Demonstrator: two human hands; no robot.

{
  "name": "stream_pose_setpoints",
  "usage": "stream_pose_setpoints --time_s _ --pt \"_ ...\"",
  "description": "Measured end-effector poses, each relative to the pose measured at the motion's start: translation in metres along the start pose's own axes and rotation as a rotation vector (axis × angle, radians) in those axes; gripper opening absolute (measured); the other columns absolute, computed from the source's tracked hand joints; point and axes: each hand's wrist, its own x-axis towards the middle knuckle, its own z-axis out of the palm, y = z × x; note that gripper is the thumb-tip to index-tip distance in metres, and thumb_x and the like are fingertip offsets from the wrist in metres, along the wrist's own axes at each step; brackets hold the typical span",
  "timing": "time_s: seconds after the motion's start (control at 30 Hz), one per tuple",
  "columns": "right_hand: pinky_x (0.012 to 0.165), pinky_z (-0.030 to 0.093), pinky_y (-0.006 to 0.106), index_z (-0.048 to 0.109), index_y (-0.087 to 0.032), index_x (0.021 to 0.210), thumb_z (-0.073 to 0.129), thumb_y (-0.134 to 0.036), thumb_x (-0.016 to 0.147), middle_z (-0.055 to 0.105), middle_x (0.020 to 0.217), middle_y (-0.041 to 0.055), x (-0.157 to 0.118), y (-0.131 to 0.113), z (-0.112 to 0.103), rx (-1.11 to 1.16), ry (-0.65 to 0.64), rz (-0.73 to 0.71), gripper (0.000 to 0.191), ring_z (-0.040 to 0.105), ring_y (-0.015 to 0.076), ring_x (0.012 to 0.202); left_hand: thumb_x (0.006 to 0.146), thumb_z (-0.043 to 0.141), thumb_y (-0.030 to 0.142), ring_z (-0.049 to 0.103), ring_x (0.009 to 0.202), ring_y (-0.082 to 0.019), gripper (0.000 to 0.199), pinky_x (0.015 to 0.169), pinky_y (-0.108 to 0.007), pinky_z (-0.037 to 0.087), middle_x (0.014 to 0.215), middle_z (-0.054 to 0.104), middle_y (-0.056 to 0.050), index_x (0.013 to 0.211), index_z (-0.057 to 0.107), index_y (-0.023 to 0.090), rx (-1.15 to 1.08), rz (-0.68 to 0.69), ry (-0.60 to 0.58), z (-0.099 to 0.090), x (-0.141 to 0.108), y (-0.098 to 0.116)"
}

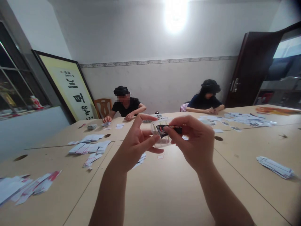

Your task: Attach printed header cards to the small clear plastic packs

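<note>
Both hands raised above tabletop [164, 188] centre: left hand [135, 142] half-open, bracing clear sleeve [160, 138]; right hand [195, 141] pinches dark card [164, 129] at sleeve's mouth, likely for alignment. Paper stacks [89, 146] toward left edge.

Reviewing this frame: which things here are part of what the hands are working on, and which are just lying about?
In hand:
left hand holding clear plastic sleeve
right hand pinching small dark card

Lying about:
paper slips left on table
white stack at right
two seated people's own piles
framed calligraphy
</note>
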Motion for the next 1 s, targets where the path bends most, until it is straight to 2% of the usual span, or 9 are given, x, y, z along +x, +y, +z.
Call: stream_pose_setpoints --time_s 0.1,0.27,0.4,0.47,0.6,0.8,0.9,1.0 --pt "0.048 0.052 0.023 0.068 -0.022 0.078 0.079 -0.017 0.078 0.068 0.067 -0.0033 -0.001 0.000 0.000 -0.034 0.025 -0.026 0.012 0.062 0.0116 0.057 0.091 0.074 0.028 0.077 0.082 -0.018 0.038 0.067 -0.025 0.066 0.076 0.071 0.003 0.116 0.045 0.026 -0.002 0.031 -0.008 0.002 0.000 -0.001" --pt "0.048 0.051 0.025 0.068 -0.023 0.078 0.079 -0.018 0.079 0.071 0.069 -0.0029 -0.003 -0.001 0.000 -0.105 0.049 -0.063 0.012 0.065 0.0124 0.057 0.084 0.081 0.020 0.077 0.080 -0.018 0.047 0.067 -0.023 0.065 0.075 0.071 0.002 0.118 0.049 0.026 0.059 0.098 -0.062 0.003 -0.004 0.000" --pt "0.047 0.052 0.026 0.069 -0.024 0.081 0.078 -0.019 0.081 0.073 0.074 -0.0019 -0.004 -0.002 0.001 -0.106 0.054 -0.088 0.011 0.068 0.0139 0.059 0.093 0.070 0.036 0.077 0.082 -0.019 0.030 0.066 -0.029 0.068 0.093 0.076 -0.004 0.113 0.051 0.024 0.061 0.096 0.003 0.005 -0.003 0.000" --pt "0.046 0.052 0.025 0.069 -0.024 0.082 0.078 -0.019 0.082 0.073 0.075 -0.0020 -0.005 -0.003 0.002 -0.107 0.047 -0.103 0.011 0.068 0.0136 0.059 0.095 0.068 0.040 0.076 0.076 -0.017 0.028 0.062 -0.030 0.069 0.091 0.075 -0.003 0.110 0.052 0.024 0.049 0.092 0.028 0.007 -0.001 -0.001" --pt "0.045 0.049 0.023 0.068 -0.024 0.081 0.078 -0.017 0.081 0.072 0.073 -0.0034 -0.005 -0.003 0.000 -0.128 0.044 -0.125 0.012 0.065 0.0113 0.056 0.095 0.068 0.039 0.074 0.068 -0.015 0.026 0.057 -0.028 0.068 0.087 0.073 0.000 0.107 0.050 0.024 0.031 0.078 0.033 0.010 0.001 -0.001" --pt "0.046 0.048 0.025 0.069 -0.024 0.081 0.076 -0.016 0.083 0.071 0.070 -0.0029 -0.005 -0.004 -0.001 -0.143 0.036 -0.124 0.011 0.063 0.0120 0.057 0.097 0.064 0.039 0.077 0.084 -0.021 0.023 0.059 -0.029 0.069 0.082 0.070 0.000 0.110 0.052 0.024 0.023 0.065 0.028 0.012 0.001 0.001" --pt "0.046 0.049 0.026 0.069 -0.024 0.081 0.076 -0.017 0.084 0.071 0.069 -0.0030 -0.005 -0.004 -0.001 -0.148 0.039 -0.109 0.010 0.063 0.0123 0.056 0.098 0.064 0.039 0.075 0.072 -0.016 0.022 0.058 -0.028 0.068 0.080 0.070 0.002 0.112 0.052 0.026 0.010 0.058 0.022 0.012 0.001 0.002" --pt "0.045 0.049 0.026 0.069 -0.024 0.081 0.076 -0.017 0.084 0.071 0.070 -0.0034 -0.005 -0.004 -0.001 -0.138 0.036 -0.096 0.011 0.062 0.0118 0.054 0.098 0.064 0.039 0.075 0.068 -0.015 0.024 0.057 -0.028 0.068 0.082 0.072 0.003 0.114 0.051 0.028 -0.002 0.060 0.026 0.012 0.002 0.001"
